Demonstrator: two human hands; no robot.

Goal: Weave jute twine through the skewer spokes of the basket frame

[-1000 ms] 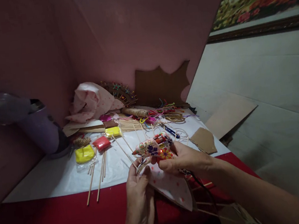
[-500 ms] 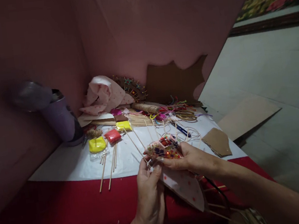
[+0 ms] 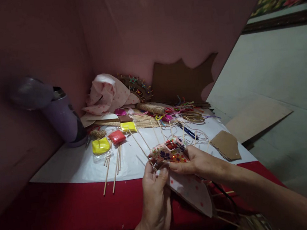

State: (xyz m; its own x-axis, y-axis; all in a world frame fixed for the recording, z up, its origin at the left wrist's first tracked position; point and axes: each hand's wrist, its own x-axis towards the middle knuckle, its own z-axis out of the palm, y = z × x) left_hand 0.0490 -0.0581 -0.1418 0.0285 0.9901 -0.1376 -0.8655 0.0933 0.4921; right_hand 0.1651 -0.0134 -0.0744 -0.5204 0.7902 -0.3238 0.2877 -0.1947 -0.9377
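My right hand [image 3: 196,163] is closed round a flower-patterned glue gun [image 3: 167,151] with a small red light lit; its black cord runs off to the lower right. The gun's nozzle points left, down at my left hand [image 3: 154,194]. My left hand pinches the top edge of a white piece of fabric with red dots [image 3: 191,192], along with what looks like a thin wooden stick. Both hands hover over the red tablecloth [image 3: 71,216], just in front of a white sheet [image 3: 73,164].
On the white sheet lie loose wooden skewers [image 3: 115,169], yellow and red clay packets [image 3: 101,146], twine, coloured cords and a bundle of sticks [image 3: 143,121]. A purple tumbler [image 3: 64,119] stands at the left. Cardboard pieces [image 3: 225,145] lie at the right, pink dotted fabric [image 3: 107,94] at the back.
The view has shifted so the scene sits further right and lower. My hands have drawn closer together, and the glue gun's nozzle has come down nearer my left fingers.
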